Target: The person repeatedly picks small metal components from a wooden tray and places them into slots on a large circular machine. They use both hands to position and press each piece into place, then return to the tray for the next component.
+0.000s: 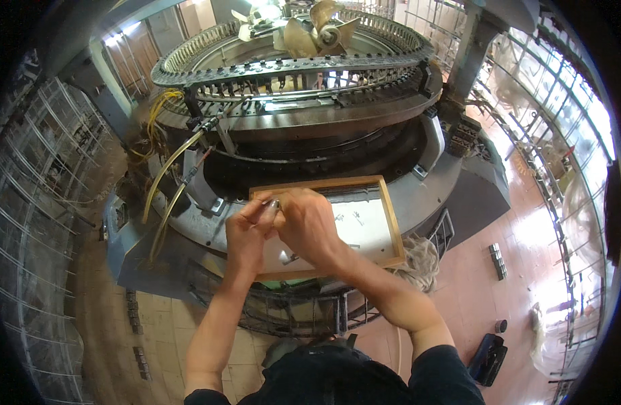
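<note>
My left hand (pixel 245 236) and my right hand (pixel 309 219) are close together over a shallow wooden-framed tray (pixel 394 233). Between their pinched fingertips shows a small shiny metal piece (pixel 274 202); its exact kind is too small to tell. Both hands seem to grip it, though the right fingers are partly hidden behind the back of that hand. On the tray's white bottom lie a few small dark metal pieces (pixel 357 217), and a row of thin dark strips (pixel 354 195) runs along its far side.
Beyond the tray stands a large circular knitting machine (pixel 310 121) with a fan (pixel 317 34) above it. Yellowish hoses (pixel 163 177) hang at left. Bunched pale cloth (pixel 418 263) is right of the tray. An open dark case (pixel 488 360) and metal blocks (pixel 497 262) lie on the floor.
</note>
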